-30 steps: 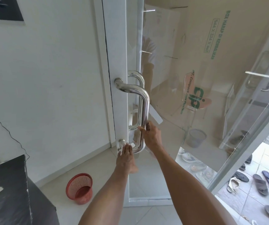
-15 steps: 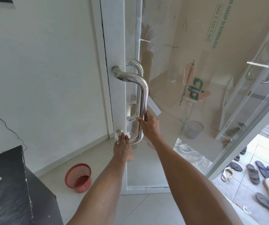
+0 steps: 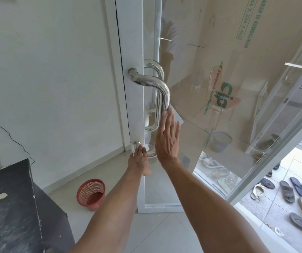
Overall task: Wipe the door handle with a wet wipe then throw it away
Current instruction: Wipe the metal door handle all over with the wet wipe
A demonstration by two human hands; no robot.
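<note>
A polished steel door handle point(image 3: 163, 92) is fixed to the white frame of a glass door point(image 3: 210, 73). At the handle's lower mount, my left hand point(image 3: 139, 157) presses a white wet wipe point(image 3: 147, 148) against the metal with straight fingers. The wipe shows only as small edges around the fingertips. My right hand point(image 3: 167, 137) is flat, with its fingers straight and pointing up. Its fingertips lie beside the handle's upright bar, in front of the glass.
A red mesh waste basket point(image 3: 91, 194) stands on the tiled floor by the white wall, below and left of the handle. A black cabinet point(image 3: 9, 207) fills the lower left. Several sandals and shoes point(image 3: 292, 190) lie outside on the right.
My right hand has let go of the handle's upright bar and opened flat, sliding a little higher. My left hand stays on the wipe at the lower mount.
</note>
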